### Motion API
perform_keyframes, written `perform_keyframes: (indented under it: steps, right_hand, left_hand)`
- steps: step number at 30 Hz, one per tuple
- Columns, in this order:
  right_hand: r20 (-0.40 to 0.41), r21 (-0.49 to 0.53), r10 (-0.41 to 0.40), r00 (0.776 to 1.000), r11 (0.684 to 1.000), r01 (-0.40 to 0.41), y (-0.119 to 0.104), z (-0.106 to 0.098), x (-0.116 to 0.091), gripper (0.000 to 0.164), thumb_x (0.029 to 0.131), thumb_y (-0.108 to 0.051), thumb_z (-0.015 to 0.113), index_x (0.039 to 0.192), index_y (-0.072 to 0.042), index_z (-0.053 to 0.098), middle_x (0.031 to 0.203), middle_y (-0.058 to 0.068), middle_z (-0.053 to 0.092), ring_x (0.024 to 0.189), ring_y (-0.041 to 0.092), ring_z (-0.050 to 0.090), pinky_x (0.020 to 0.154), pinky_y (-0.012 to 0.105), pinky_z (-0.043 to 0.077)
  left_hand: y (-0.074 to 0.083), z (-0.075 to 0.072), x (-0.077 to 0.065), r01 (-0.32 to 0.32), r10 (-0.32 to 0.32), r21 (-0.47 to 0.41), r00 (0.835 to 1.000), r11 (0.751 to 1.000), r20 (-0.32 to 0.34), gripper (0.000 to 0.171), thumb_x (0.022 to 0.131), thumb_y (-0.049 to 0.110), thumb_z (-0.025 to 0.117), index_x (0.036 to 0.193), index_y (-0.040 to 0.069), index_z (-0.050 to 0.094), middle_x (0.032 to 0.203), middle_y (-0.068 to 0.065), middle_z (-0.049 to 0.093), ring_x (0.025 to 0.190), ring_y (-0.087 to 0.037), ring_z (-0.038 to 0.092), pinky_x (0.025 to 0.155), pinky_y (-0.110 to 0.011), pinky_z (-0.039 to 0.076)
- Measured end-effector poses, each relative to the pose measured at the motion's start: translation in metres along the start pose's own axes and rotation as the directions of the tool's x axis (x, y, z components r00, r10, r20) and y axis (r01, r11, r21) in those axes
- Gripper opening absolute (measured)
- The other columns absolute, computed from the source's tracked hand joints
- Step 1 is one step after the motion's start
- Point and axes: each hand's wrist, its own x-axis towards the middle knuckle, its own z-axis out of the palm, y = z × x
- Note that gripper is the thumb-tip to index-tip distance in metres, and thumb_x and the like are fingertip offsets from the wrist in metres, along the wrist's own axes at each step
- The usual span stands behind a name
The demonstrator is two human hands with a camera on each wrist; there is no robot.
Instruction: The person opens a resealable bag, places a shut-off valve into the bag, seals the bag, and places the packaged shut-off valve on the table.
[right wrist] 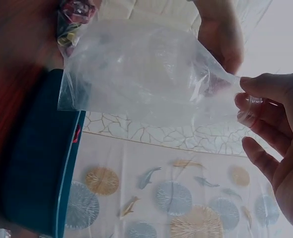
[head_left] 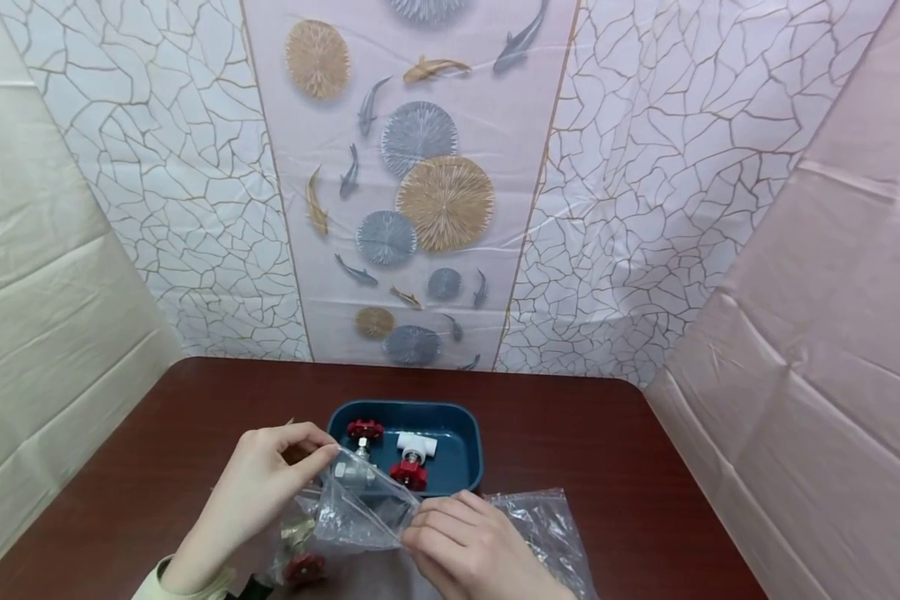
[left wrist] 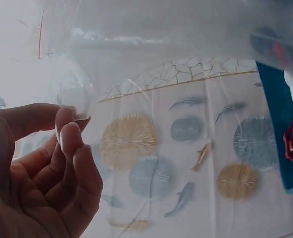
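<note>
A clear plastic zip bag (head_left: 356,510) is stretched between both hands, over the near side of a blue tray (head_left: 467,450). My left hand (head_left: 266,471) pinches one end of its mouth between thumb and fingers. At the other end, my right hand (head_left: 480,546) pinches the edge. The right wrist view shows the bag (right wrist: 131,74) hanging flat, with no object visible inside. In the tray lie a metal valve with a red handwheel (head_left: 364,428) and a white tee valve (head_left: 416,446) with a red handwheel. The bag partly covers the metal valve.
Below the left hand, a brass-coloured valve with a dark red handwheel (head_left: 303,568) lies in clear plastic. Another clear bag (head_left: 551,525) lies beside the right hand. The dark red wooden table (head_left: 570,442) ends at a patterned cloth backdrop (head_left: 420,275), with cloth walls either side.
</note>
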Motion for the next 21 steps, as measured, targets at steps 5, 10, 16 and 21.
perform_keyframes:
  steps: [5,10,16,21]
  right_hand:
    - [-0.068,0.026,0.033,0.997,0.999,-0.032,0.002,0.003,0.004,0.011,0.087,-0.015,0.065,0.098,-0.013,0.067,0.1,-0.004,0.062,0.098,0.009,0.056,0.085,0.023,0.044]
    - [-0.2,0.086,0.148,0.968,0.987,-0.133,0.005,0.009,0.009,0.008,0.088,-0.013,0.064,0.095,-0.011,0.068,0.104,0.001,0.059,0.101,0.019,0.055,0.09,0.03,0.042]
    - [-0.247,0.195,0.475,0.844,0.878,-0.437,0.013,0.014,0.015,0.012,0.085,-0.023,0.069,0.097,-0.02,0.067,0.108,-0.003,0.057,0.1,0.017,0.052,0.081,0.03,0.044]
    - [0.025,0.189,0.714,0.7,0.684,-0.704,0.021,0.014,0.016,0.026,0.082,-0.044,0.068,0.105,-0.031,0.064,0.098,-0.018,0.054,0.084,0.003,0.052,0.063,0.024,0.046]
  left_hand:
    - [-0.003,0.005,0.002,-0.025,0.025,-0.017,1.0,1.0,-0.016,0.007,0.086,0.032,0.068,0.081,0.026,0.068,0.064,0.011,0.059,0.05,-0.009,0.05,0.048,-0.026,0.042]
    - [-0.001,0.01,0.001,-0.1,0.1,0.02,0.994,0.995,-0.05,0.007,0.086,0.025,0.068,0.081,0.029,0.066,0.062,0.016,0.056,0.047,-0.006,0.047,0.049,-0.026,0.041]
    - [0.003,0.015,0.001,-0.2,0.209,0.119,0.975,0.972,-0.071,0.016,0.085,0.019,0.069,0.08,0.033,0.064,0.062,0.021,0.052,0.048,-0.001,0.044,0.055,-0.024,0.041]
    - [0.005,0.017,-0.003,-0.215,0.225,0.156,0.973,0.964,-0.05,0.012,0.085,0.023,0.069,0.082,0.034,0.065,0.067,0.022,0.052,0.052,0.001,0.045,0.048,-0.021,0.04]
